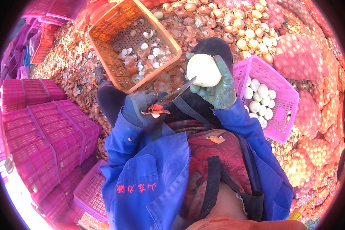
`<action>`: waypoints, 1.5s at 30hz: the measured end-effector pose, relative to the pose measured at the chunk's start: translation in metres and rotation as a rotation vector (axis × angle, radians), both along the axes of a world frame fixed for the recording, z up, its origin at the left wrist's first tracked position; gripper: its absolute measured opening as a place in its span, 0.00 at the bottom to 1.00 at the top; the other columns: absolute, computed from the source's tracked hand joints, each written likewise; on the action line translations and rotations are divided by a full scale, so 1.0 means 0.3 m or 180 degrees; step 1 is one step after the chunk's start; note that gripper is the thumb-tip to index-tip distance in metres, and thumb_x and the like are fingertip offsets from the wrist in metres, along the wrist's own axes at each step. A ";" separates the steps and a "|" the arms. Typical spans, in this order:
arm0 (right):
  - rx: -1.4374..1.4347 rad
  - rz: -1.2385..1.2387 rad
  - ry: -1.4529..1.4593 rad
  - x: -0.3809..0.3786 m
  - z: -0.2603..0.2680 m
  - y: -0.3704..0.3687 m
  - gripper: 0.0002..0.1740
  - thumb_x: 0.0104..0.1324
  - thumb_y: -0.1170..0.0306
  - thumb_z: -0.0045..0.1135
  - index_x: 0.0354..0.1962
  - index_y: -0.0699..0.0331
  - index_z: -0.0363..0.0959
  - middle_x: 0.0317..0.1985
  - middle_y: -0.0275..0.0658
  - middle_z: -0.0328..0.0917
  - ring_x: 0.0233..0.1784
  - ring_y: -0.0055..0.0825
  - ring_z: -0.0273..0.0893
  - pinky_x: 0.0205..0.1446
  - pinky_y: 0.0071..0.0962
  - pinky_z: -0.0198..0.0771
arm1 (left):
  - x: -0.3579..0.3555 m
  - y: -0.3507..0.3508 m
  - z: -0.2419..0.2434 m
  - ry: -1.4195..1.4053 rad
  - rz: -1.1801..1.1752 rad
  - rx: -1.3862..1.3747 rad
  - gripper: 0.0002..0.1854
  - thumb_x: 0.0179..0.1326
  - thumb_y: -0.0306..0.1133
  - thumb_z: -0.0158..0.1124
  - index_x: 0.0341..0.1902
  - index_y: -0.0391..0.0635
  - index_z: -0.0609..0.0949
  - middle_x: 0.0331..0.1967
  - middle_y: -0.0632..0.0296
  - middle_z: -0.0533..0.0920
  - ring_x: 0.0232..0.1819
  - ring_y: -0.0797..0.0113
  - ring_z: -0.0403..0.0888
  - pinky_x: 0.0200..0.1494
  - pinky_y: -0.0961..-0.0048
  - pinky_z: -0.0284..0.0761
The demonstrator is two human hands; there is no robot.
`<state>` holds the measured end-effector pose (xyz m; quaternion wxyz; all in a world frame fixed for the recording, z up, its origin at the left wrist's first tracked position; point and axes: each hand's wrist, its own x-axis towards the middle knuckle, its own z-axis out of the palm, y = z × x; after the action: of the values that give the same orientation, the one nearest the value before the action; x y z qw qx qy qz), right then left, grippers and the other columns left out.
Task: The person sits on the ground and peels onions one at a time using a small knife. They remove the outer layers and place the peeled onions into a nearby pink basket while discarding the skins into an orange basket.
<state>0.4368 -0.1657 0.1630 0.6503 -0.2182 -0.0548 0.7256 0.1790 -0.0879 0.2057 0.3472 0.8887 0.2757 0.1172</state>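
Observation:
My left hand point(139, 105), in a dirty dark glove, grips a knife point(175, 95). Something red with scraps of onion skin point(155, 110) shows at its grip. The blade points up and right, its tip against the lower edge of a peeled white onion point(203, 70). My right hand point(222, 84), in a soiled greenish glove, holds that onion from below and the right, over my dark-clothed knee. In front of me stands an orange plastic crate point(170, 56) with onion skins and cut pieces on its perforated bottom. To the right, a pink crate point(287, 107) holds several peeled onions point(263, 99).
Unpeeled onions point(238, 23) lie heaped beyond my knee. Red mesh sacks of onions point(300, 57) are piled along the right. Loose onion skins point(66, 51) cover the ground. Stacked magenta crates point(46, 135) stand at left, with another pink crate point(92, 192) beside my left side.

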 end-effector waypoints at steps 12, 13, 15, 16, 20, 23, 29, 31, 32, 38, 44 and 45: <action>-0.0459 -0.0449 -0.1094 -0.017 0.024 -0.018 0.34 0.77 0.46 0.47 0.60 0.69 0.74 0.43 0.46 0.87 0.31 0.31 0.88 0.23 0.19 0.80 | 0.015 -0.031 -0.047 0.0849 0.0437 0.1340 0.33 0.48 0.55 0.76 0.57 0.51 0.84 0.35 0.53 0.85 0.35 0.48 0.86 0.36 0.56 0.80; -0.0475 -0.0446 -0.1077 -0.021 0.019 -0.019 0.34 0.77 0.45 0.47 0.60 0.69 0.74 0.43 0.46 0.88 0.31 0.31 0.88 0.22 0.19 0.80 | 0.015 -0.034 -0.062 0.0866 0.0482 0.1360 0.34 0.48 0.53 0.77 0.58 0.51 0.83 0.35 0.54 0.85 0.36 0.50 0.87 0.37 0.57 0.80; -0.0476 -0.0356 -0.1131 -0.024 0.011 -0.024 0.33 0.77 0.46 0.47 0.60 0.68 0.74 0.43 0.46 0.87 0.31 0.31 0.88 0.23 0.19 0.80 | 0.017 -0.033 -0.081 0.0733 0.0525 0.1300 0.34 0.48 0.52 0.77 0.59 0.51 0.83 0.35 0.55 0.85 0.38 0.51 0.87 0.38 0.57 0.80; -0.0475 -0.0316 -0.1154 -0.025 0.006 -0.027 0.33 0.77 0.46 0.46 0.60 0.68 0.74 0.44 0.46 0.87 0.32 0.31 0.89 0.23 0.19 0.80 | 0.019 -0.029 -0.087 0.0583 0.0523 0.1221 0.33 0.48 0.51 0.77 0.58 0.50 0.83 0.35 0.54 0.86 0.38 0.50 0.87 0.38 0.57 0.80; -0.0394 -0.0373 -0.1355 -0.026 -0.013 -0.031 0.32 0.77 0.46 0.46 0.60 0.67 0.74 0.44 0.46 0.87 0.31 0.30 0.88 0.23 0.17 0.78 | 0.015 -0.015 -0.092 0.0047 0.0336 0.0014 0.27 0.50 0.45 0.77 0.53 0.48 0.85 0.35 0.51 0.86 0.37 0.47 0.86 0.39 0.57 0.80; -0.0345 -0.0481 -0.1497 -0.031 -0.016 -0.033 0.32 0.77 0.47 0.47 0.60 0.67 0.74 0.43 0.45 0.87 0.29 0.28 0.87 0.23 0.17 0.76 | 0.024 -0.035 -0.082 -0.0094 0.0578 -0.0287 0.23 0.51 0.40 0.76 0.50 0.45 0.86 0.34 0.48 0.85 0.36 0.46 0.85 0.39 0.58 0.79; -0.0114 -0.0653 -0.2129 -0.027 -0.014 -0.040 0.26 0.77 0.55 0.51 0.61 0.67 0.73 0.45 0.43 0.86 0.37 0.27 0.87 0.30 0.18 0.78 | -0.007 -0.053 -0.222 -0.1069 0.0894 -0.2007 0.15 0.57 0.27 0.69 0.49 0.38 0.87 0.38 0.55 0.89 0.37 0.64 0.87 0.40 0.69 0.83; -0.0089 -0.0592 -0.2312 -0.041 -0.020 -0.059 0.26 0.76 0.57 0.53 0.62 0.67 0.72 0.47 0.41 0.84 0.41 0.24 0.85 0.35 0.19 0.78 | -0.011 -0.021 -0.170 -0.0895 0.1356 -0.2384 0.15 0.60 0.26 0.68 0.52 0.37 0.86 0.41 0.55 0.89 0.40 0.68 0.86 0.42 0.71 0.84; -0.0102 -0.0489 -0.2201 -0.038 -0.024 -0.065 0.26 0.76 0.59 0.54 0.64 0.67 0.71 0.49 0.40 0.83 0.45 0.23 0.84 0.40 0.20 0.78 | -0.011 -0.010 -0.152 -0.0796 0.1585 -0.2560 0.15 0.62 0.25 0.67 0.53 0.36 0.86 0.43 0.55 0.89 0.42 0.69 0.86 0.44 0.71 0.84; -0.0245 -0.0182 -0.1976 -0.043 0.004 -0.078 0.28 0.74 0.62 0.59 0.66 0.67 0.69 0.53 0.39 0.80 0.55 0.23 0.79 0.61 0.27 0.75 | 0.054 -0.031 -0.040 -0.0949 0.0659 -0.1147 0.25 0.60 0.29 0.70 0.63 0.39 0.81 0.50 0.52 0.87 0.46 0.65 0.87 0.49 0.68 0.82; 0.0240 -0.0051 -0.2786 -0.064 -0.061 -0.071 0.27 0.75 0.64 0.59 0.66 0.66 0.68 0.54 0.38 0.80 0.56 0.23 0.78 0.61 0.26 0.74 | 0.110 -0.015 0.023 0.0042 0.0014 0.0298 0.36 0.50 0.42 0.78 0.66 0.54 0.79 0.40 0.54 0.86 0.40 0.48 0.87 0.41 0.58 0.82; 0.0203 0.0035 -0.2819 -0.061 -0.081 -0.071 0.26 0.75 0.65 0.60 0.66 0.66 0.69 0.54 0.38 0.80 0.56 0.22 0.79 0.61 0.25 0.75 | 0.112 -0.007 0.027 0.0129 -0.0111 0.0350 0.37 0.49 0.45 0.78 0.66 0.53 0.79 0.36 0.55 0.86 0.37 0.49 0.87 0.39 0.58 0.81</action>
<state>0.4186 -0.1871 0.1386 0.5666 -0.4876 -0.3516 0.5635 0.2127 -0.0900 0.2138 0.2942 0.9133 0.2602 0.1080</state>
